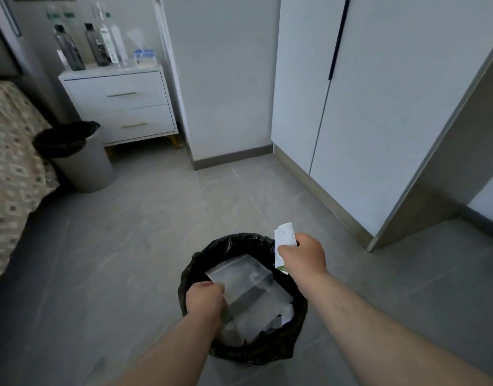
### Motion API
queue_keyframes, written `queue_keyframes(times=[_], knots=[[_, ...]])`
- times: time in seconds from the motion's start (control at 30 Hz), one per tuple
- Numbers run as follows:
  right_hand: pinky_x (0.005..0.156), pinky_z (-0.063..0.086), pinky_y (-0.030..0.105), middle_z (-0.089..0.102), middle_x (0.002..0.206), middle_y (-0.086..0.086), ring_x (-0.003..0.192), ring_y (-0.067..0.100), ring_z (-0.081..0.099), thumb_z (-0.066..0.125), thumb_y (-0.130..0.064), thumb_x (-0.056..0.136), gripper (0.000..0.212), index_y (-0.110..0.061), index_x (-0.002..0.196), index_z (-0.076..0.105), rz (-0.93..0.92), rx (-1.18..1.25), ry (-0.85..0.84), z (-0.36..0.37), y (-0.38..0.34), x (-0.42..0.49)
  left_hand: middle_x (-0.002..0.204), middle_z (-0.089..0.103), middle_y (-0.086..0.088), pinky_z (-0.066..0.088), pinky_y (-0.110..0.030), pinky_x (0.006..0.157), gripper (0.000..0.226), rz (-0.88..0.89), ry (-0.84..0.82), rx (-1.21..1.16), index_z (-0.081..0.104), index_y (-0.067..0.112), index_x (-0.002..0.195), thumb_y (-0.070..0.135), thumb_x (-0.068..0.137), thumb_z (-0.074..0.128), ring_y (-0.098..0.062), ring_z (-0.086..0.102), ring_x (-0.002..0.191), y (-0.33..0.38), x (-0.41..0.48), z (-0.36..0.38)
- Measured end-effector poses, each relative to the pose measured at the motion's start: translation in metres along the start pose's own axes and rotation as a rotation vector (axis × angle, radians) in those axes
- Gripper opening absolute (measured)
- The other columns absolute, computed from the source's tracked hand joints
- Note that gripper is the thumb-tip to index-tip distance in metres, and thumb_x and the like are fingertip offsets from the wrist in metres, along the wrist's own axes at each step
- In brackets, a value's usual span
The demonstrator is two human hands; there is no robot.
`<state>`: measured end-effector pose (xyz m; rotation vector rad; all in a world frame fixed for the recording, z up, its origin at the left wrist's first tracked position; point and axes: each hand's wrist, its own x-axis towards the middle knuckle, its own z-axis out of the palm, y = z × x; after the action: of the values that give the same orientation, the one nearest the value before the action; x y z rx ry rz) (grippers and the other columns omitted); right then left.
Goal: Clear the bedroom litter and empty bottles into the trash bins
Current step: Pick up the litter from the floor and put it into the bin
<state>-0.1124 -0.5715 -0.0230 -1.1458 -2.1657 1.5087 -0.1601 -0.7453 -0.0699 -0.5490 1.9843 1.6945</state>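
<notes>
Grey tiled floor (145,232), white wardrobe (379,107), nightstand (114,104)

The near trash bin (239,240) stands centre foreground; plastic packaging (248,280) lies in it, gripped at the left rim by the left hand (205,299). The right hand (303,254) holds a paper slip (284,236) above the right rim. A second trash bin (81,162) stands rear left, between bed (11,162) and nightstand (117,104). Bottles (100,45) and a tissue box (145,58) stand on the nightstand. The wardrobe (379,107) is to the right.
</notes>
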Motion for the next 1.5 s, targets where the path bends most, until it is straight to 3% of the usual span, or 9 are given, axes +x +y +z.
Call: queue_keyframes(times=[0.1, 0.13, 0.17, 0.3, 0.43, 0.57, 0.97, 1.13, 1.5], knots=[[0.056, 0.031, 0.03, 0.043, 0.059, 0.003, 0.057, 0.021, 0.04, 0.05, -0.004, 0.075, 0.016, -0.012, 0.063, 0.044, -0.01, -0.02, -0.027, 0.001, 0.003, -0.002, 0.063, 0.042, -0.01, 0.035, -0.033, 0.055, 0.03, 0.06, -0.06, 0.205, 0.029, 0.01, 0.07, 0.007, 0.077, 0.058, -0.023, 0.038, 0.053, 0.005, -0.013, -0.008], [0.056, 0.03, 0.03, 0.042, 0.058, 0.003, 0.056, 0.021, 0.039, 0.051, -0.005, 0.077, 0.017, -0.012, 0.063, 0.043, -0.026, -0.035, -0.043, 0.002, 0.003, -0.004, 0.077, 0.056, -0.013, 0.039, -0.029, 0.055, 0.047, 0.124, -0.084, 0.3, 0.024, 0.004, 0.115, 0.01, 0.082, 0.057, -0.02, 0.047, 0.058, 0.004, -0.012, -0.012], [0.055, 0.029, 0.029, 0.041, 0.057, 0.002, 0.055, 0.02, 0.038, 0.051, -0.008, 0.079, 0.019, -0.012, 0.063, 0.043, -0.045, -0.058, -0.061, 0.003, 0.002, -0.009, 0.098, 0.062, -0.015, 0.044, -0.028, 0.058, 0.019, 0.193, -0.09, 0.382, 0.049, 0.002, 0.098, 0.013, 0.083, 0.057, -0.018, 0.055, 0.068, 0.009, -0.018, -0.018], [0.054, 0.033, 0.032, 0.043, 0.057, -0.002, 0.056, 0.018, 0.041, 0.052, -0.014, 0.081, 0.023, -0.014, 0.059, 0.044, -0.128, -0.223, -0.186, 0.015, -0.003, -0.024, 0.125, 0.058, -0.005, 0.046, -0.028, 0.085, 0.052, 0.487, -0.072, 0.642, 0.046, 0.013, 0.135, 0.022, 0.085, 0.059, -0.016, 0.055, 0.099, 0.014, -0.021, -0.051], [0.089, 0.045, 0.027, 0.063, 0.112, -0.006, 0.109, 0.015, 0.058, 0.057, -0.037, 0.089, 0.034, -0.022, 0.119, 0.062, -0.096, -0.357, -0.53, 0.038, 0.006, -0.039, 0.158, 0.005, 0.009, 0.019, -0.031, 0.118, 0.112, 0.536, -0.288, 1.009, 0.01, 0.018, 0.152, 0.063, 0.066, 0.065, -0.014, 0.012, 0.146, -0.004, -0.008, -0.079], [0.105, 0.041, 0.027, 0.042, 0.15, 0.001, 0.131, 0.019, 0.047, 0.054, -0.035, 0.094, 0.055, -0.022, 0.145, 0.039, -0.103, -0.588, -0.612, 0.064, 0.035, -0.032, 0.146, -0.03, 0.021, 0.017, -0.025, 0.117, 0.142, 0.561, -0.355, 0.985, -0.012, 0.025, 0.15, 0.09, 0.042, 0.054, -0.007, -0.002, 0.146, -0.029, 0.003, -0.086], [0.114, 0.031, 0.038, 0.027, 0.157, 0.006, 0.142, 0.027, 0.03, 0.062, -0.064, 0.06, 0.112, -0.021, 0.152, 0.015, 0.017, -0.995, -0.864, 0.147, 0.099, -0.008, 0.146, -0.037, 0.027, 0.022, -0.024, 0.114, 0.13, 0.666, -0.343, 0.841, -0.021, 0.034, 0.145, 0.072, 0.057, 0.067, -0.001, -0.003, 0.145, -0.05, 0.021, -0.089], [0.086, 0.048, 0.027, 0.065, 0.11, -0.002, 0.107, 0.018, 0.061, 0.067, -0.027, 0.077, 0.038, -0.029, 0.114, 0.057, -0.06, -0.832, -0.811, 0.132, 0.073, -0.016, 0.147, -0.037, 0.024, 0.021, -0.025, 0.116, 0.131, 0.67, -0.339, 0.857, -0.02, 0.032, 0.146, 0.072, 0.057, 0.067, -0.002, -0.002, 0.145, -0.048, 0.022, -0.088], [0.083, 0.047, 0.028, 0.062, 0.123, 0.009, 0.103, 0.022, 0.061, 0.054, -0.02, 0.091, 0.043, -0.01, 0.133, 0.052, -0.222, -0.756, -0.663, 0.077, -0.049, -0.075, 0.16, -0.009, 0.008, 0.008, -0.027, 0.117, 0.095, 0.644, -0.189, 0.833, -0.001, 0.026, 0.152, 0.063, 0.082, 0.051, -0.008, 0.002, 0.147, 0.004, -0.022, -0.174]])
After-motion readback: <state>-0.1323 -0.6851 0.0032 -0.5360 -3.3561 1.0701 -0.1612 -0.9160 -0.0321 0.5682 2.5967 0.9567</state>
